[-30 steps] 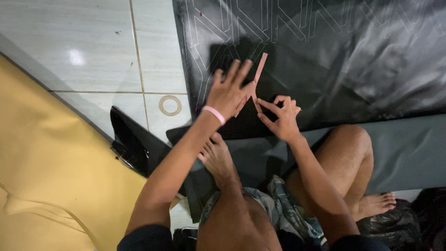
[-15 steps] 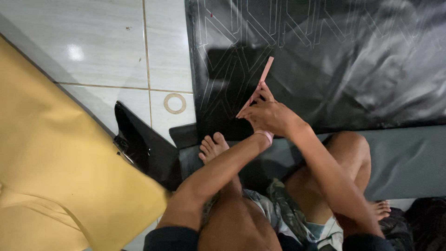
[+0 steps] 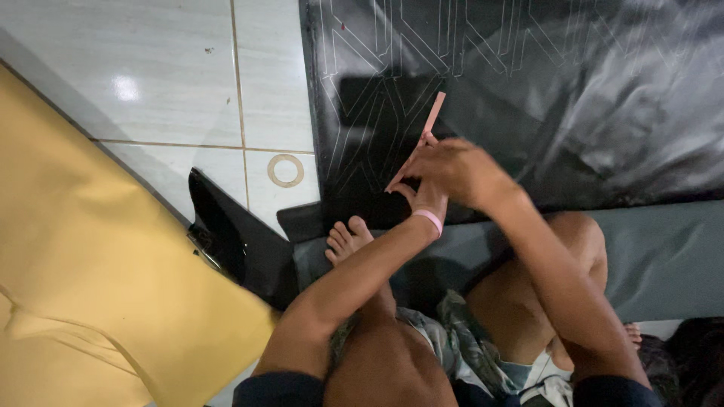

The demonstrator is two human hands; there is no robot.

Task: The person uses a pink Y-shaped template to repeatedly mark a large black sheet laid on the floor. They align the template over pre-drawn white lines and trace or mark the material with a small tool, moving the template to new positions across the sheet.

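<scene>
Nearest the camera: bare knees and forearms of a person seated on a grey mat, one foot at 9 o'clock from the wrists.

Left hand: wrist carries a pink band; the hand is mostly hidden under the right one. Grip state cannot be told, though its fingers reach up toward the lower end of the stick.

Right hand: lies over the left, fingers narrow, pinching a thin pink stick. It is the nearer hand to the stick, holding it about mid-length.

Stick: long axis runs from 7 o'clock to 1 o'clock; the free upper end projects at 1 o'clock from the grip, the lower tip at 7 o'clock. It rests over a black sheet marked with pale lines.

Farther left: tiled floor, a small ring at 9 o'clock from the hands, yellow cloth at 8 o'clock.
</scene>
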